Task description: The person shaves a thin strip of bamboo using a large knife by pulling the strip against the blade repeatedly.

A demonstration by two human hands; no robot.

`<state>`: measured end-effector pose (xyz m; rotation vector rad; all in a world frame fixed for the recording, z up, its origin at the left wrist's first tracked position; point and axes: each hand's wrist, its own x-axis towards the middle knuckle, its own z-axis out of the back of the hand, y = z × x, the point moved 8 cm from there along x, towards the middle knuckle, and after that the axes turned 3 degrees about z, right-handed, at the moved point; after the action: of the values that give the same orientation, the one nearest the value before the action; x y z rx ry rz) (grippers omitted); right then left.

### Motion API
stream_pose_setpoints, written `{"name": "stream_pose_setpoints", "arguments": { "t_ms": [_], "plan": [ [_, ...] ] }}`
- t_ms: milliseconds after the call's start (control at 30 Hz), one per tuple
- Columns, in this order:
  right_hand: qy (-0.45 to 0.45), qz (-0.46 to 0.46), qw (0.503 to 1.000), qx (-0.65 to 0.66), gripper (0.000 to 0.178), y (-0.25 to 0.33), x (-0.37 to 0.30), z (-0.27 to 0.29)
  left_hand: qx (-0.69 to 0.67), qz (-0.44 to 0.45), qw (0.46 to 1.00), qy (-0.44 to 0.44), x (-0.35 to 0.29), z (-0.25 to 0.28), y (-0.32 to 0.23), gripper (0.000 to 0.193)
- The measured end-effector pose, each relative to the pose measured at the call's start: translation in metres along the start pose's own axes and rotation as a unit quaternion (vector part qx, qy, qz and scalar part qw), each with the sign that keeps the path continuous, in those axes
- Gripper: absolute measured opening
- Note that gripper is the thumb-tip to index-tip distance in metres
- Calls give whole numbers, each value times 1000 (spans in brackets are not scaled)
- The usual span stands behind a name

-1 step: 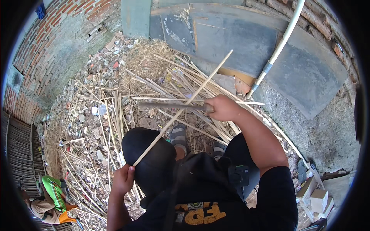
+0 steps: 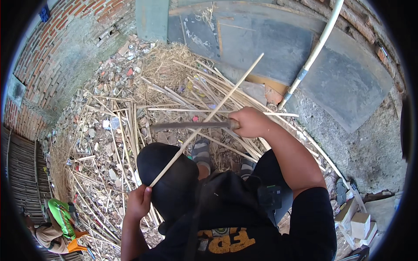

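Note:
A long pale bamboo strip (image 2: 237, 84) slants across the middle, its far end raised to the upper right. My left hand (image 2: 138, 202) is closed around its near end, beside my black-clad left knee (image 2: 176, 187), which the strip crosses. My right hand (image 2: 250, 122) grips the handle of a long dark-bladed knife (image 2: 183, 125). The blade points left, nearly level, and crosses the strip around its middle. Whether the edge touches the strip I cannot tell.
Many loose strips (image 2: 183, 100) lie over rubble around my feet, with dry straw (image 2: 167, 61) beyond. Grey boards (image 2: 270, 50) and a pale pole (image 2: 320, 45) lean at the back right. Wooden blocks (image 2: 360, 226) sit lower right; another person (image 2: 54, 228) is at lower left.
The knife has shifted slightly left and nearer to me along the strip. My right hand moved a little left with it; my left hand keeps its grip.

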<state>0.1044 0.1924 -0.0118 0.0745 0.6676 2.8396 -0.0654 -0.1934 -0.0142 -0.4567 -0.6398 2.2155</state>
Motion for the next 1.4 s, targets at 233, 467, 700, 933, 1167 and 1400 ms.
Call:
{"name": "stream_pose_setpoints", "arguments": {
  "t_ms": [233, 467, 700, 933, 1167, 1400],
  "plan": [
    [-48, -43, 993, 103, 29, -40, -3, 1, -1, -9, 1000, -18, 0, -4, -4, 39],
    [-23, -37, 999, 2, 30, -13, -1, 9, 23, 7, 1000, -12, -2, -4, 6, 43],
    [-43, -37, 996, 63, 25, -26, -3, 3, 61, -11, 997, -44, -4, -5, -4, 39],
    [1, -16, 994, 105, 23, -21, 5, -5, 55, -1, 998, -43, -6, -8, 2, 36],
    [-42, -95, 992, 75, 19, -30, -2, 8, 35, -12, 999, -20, -2, -1, -1, 37],
    [-98, -65, 990, 81, 22, -35, -1, 15, 12, -11, 1000, -9, 0, -5, 5, 39]
  ]
}}
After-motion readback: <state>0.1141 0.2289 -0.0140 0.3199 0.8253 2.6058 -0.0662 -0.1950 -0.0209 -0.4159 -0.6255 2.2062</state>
